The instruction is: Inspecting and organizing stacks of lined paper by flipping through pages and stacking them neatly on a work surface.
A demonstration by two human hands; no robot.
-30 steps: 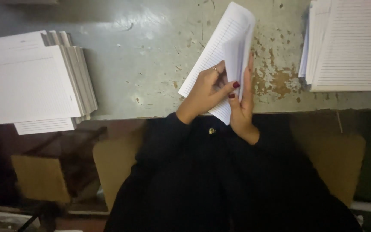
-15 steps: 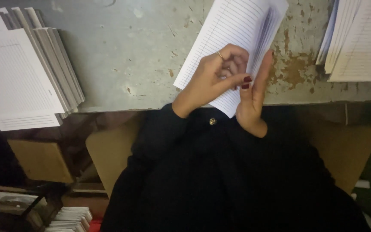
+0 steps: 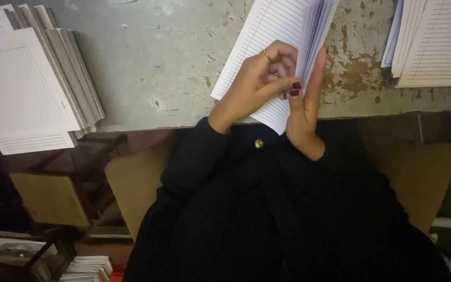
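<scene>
In the head view, the left hand (image 3: 259,83) lies curled on top of a bundle of lined sheets (image 3: 267,47), its fingers bent in and pressing the top page flat; a ring shows on one finger. The right hand (image 3: 305,112) stands on edge just beside it at about 3 o'clock, fingers straight and close together, braced against the sheets' right edge, where several pages lift and fan upward. The two hands touch near the thumbs. The bundle rests tilted on the bench (image 3: 157,68), its lower corner overhanging the near edge toward 6 o'clock, and its top running out of the frame at 12 o'clock.

At 9 o'clock from the hands, well apart, sits a fanned stack of folded sheets (image 3: 27,83), also overhanging the bench edge. At 2 o'clock, a second pile of lined paper (image 3: 437,42) lies near the right border. The bench top is grey-green with chipped, rusty patches. Below, black sleeves and a dark garment with a small gold button (image 3: 259,143) fill the lower middle.
</scene>
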